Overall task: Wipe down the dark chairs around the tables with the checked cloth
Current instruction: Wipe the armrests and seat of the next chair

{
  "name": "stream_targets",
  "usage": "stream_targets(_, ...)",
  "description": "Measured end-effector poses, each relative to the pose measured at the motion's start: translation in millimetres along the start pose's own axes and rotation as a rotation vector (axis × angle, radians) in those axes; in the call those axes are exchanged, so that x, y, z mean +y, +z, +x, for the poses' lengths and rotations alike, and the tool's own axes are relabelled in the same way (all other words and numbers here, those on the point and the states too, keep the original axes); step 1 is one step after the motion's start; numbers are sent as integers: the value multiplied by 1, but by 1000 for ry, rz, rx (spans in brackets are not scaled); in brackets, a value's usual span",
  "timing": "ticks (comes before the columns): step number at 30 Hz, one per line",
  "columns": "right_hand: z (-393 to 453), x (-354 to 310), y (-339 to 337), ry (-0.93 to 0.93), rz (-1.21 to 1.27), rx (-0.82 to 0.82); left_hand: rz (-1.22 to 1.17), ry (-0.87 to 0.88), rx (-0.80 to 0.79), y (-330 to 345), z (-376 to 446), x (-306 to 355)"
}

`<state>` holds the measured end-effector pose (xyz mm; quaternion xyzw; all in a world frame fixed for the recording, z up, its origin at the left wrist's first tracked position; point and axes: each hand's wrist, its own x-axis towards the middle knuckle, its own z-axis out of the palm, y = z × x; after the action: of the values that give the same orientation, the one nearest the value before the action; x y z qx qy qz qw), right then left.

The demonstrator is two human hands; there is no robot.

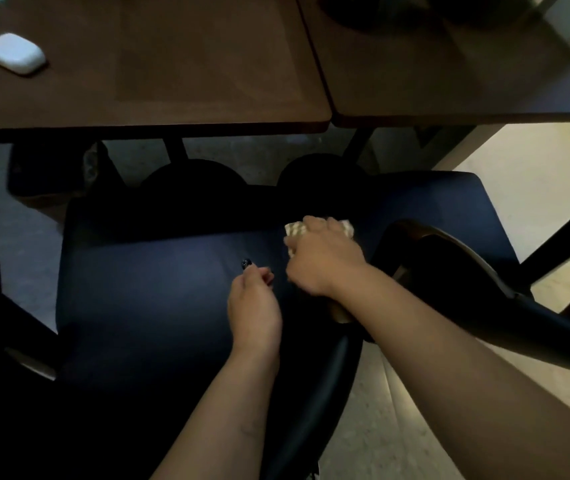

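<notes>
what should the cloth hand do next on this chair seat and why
Probably sweep the checked cloth leftward across the dark chair. The right hand grips it bunched near the seat's right side, so the wide left part looks unwiped. The left hand is curled just beside it, so it may need to shift.

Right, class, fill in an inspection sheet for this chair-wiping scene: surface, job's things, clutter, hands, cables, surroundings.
Surface: dark blue chair seat, dimly lit, pulled in toward two brown tables.
Job's things: checked cloth bunched on the seat under the right hand.
Clutter: white rounded case on the left table; small dark object at the left fingertips, too small to identify.
Hands: right hand grips the cloth; left hand has its fingers curled, apparently pinching the small object.
Cables: nothing seen.
Surroundings: another dark chair to the right; pale floor; table legs beyond the seat.
</notes>
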<state>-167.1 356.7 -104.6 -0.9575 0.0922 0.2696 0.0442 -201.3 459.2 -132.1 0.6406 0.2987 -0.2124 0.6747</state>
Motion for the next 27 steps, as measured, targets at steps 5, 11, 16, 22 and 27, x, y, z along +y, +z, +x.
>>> stream_targets(5, -24, 8, -1, 0, 217, 50, 128, 9, -103, 4, -6, -1)
stream_targets(11, 58, 22, -11, 94, 389, -71, 206, -2, -233, 7, -11, -2)
stream_targets(16, 38, 34, -3, -40, 573, -19, 222, 8, -227, 8, -9, -2)
stream_targets(22, 17, 43, 6, -237, 540, 21, 177, -26, -231, 8, -10, -1)
stream_targets(27, 48, 40, -2, -34, 781, -11, 138, -57, -271, 9, -13, 0)
